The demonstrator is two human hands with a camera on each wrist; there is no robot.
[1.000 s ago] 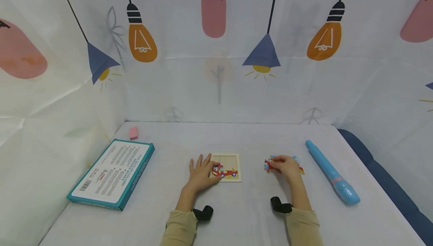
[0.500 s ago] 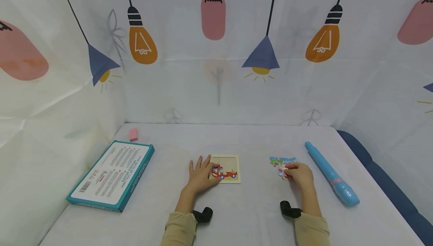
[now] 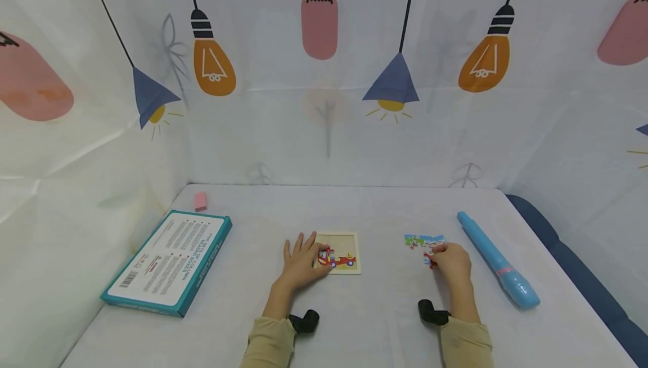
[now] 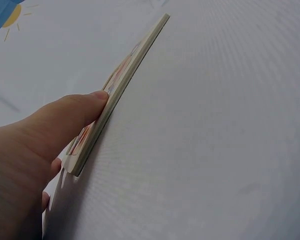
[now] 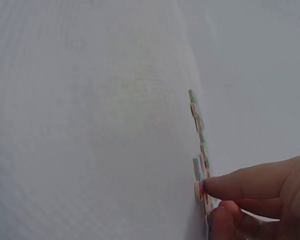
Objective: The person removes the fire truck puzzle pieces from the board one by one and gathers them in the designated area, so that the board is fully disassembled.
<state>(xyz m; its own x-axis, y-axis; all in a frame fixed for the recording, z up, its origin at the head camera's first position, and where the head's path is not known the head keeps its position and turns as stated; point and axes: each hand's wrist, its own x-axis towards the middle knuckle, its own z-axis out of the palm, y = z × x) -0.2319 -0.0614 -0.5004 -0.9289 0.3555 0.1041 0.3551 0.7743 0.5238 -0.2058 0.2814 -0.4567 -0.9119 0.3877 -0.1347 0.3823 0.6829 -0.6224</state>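
A square wooden puzzle tray [image 3: 345,273] lies on the table in the head view, with a red truck picture [image 3: 340,259] across its lower part. My left hand [image 3: 300,264] rests over its left side, fingers spread and the thumb on its front edge. In the left wrist view, the thumb [image 4: 75,115] presses on the tray's rim. Further right, my right hand [image 3: 453,264] pinches a small red and blue puzzle piece [image 3: 429,260], its far side hidden by the fingers. Just behind it lie colourful puzzle pieces [image 3: 422,240], blue and green.
A teal-edged box [image 3: 167,261] lies at the left, with a small pink block [image 3: 200,201] behind it. A long light-blue tube-like object [image 3: 498,261] lies to the right of my right hand. White printed cloth walls [image 3: 283,131] enclose the table [image 3: 374,323].
My right hand has moved right and toward me with the puzzle piece, uncovering the pieces behind it. The held piece has turned and sits closer under them. My left hand has stayed put.
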